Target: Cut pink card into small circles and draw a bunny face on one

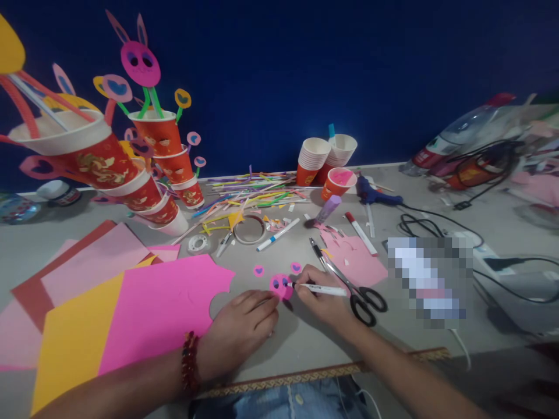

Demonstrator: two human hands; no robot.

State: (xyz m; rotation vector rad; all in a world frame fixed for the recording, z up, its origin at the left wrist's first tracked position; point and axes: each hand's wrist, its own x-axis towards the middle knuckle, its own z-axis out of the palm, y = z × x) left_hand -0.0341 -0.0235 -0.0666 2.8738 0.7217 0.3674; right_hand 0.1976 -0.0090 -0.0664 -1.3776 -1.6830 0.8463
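A small round pink paper face (280, 287) with two dark-blue eye shapes lies on the table. My left hand (244, 326), a beaded bracelet at its wrist, rests palm down with its fingertips at the left edge of the face. Held in my right hand (318, 297) is a white marker (325, 288), its tip at the right eye. Two small pink circles with blue hearts, one to the left (259, 270) and one to the right (296, 267), lie just above the face.
Black-handled scissors (368, 305) lie right of my right hand, by pink paper scraps (356, 262). Coloured sheets (161, 308) spread at left, below decorated cup stacks (166, 137). Pipe cleaners (257, 189), paper cups (313, 160) and a blue glue gun (378, 195) lie farther back.
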